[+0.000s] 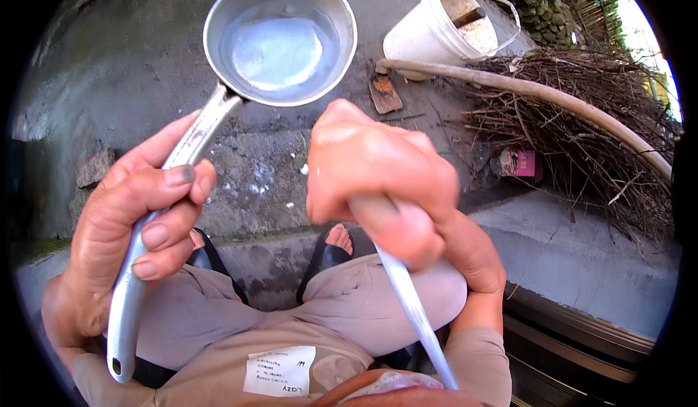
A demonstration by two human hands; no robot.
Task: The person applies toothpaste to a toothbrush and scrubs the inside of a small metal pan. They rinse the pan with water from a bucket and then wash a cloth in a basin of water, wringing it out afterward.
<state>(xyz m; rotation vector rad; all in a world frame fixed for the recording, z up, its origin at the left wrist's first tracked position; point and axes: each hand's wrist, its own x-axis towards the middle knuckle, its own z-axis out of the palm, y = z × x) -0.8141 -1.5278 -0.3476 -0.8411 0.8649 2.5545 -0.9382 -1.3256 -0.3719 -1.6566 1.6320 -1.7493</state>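
Note:
My left hand [147,216] is closed around the long handle of a metal dipper [185,145], whose round bowl holds clear liquid and is tilted slightly towards the camera. Beside it, my right hand [381,183] is a fist gripping a thin, pale stick-like handle [414,309]. That handle slants down to the mouth at the bottom edge, where white foam shows on the lips; its far end is hidden. The right hand is slightly blurred. Both hands are apart, above the lap.
A white plastic bucket [420,30] with a wooden handle inside stands at the upper right. Near it lie a hoe [523,88] with a long wooden shaft, a heap of dry twigs [578,150] and a pink box [526,164]. A stone [95,168] rests at the left on wet concrete.

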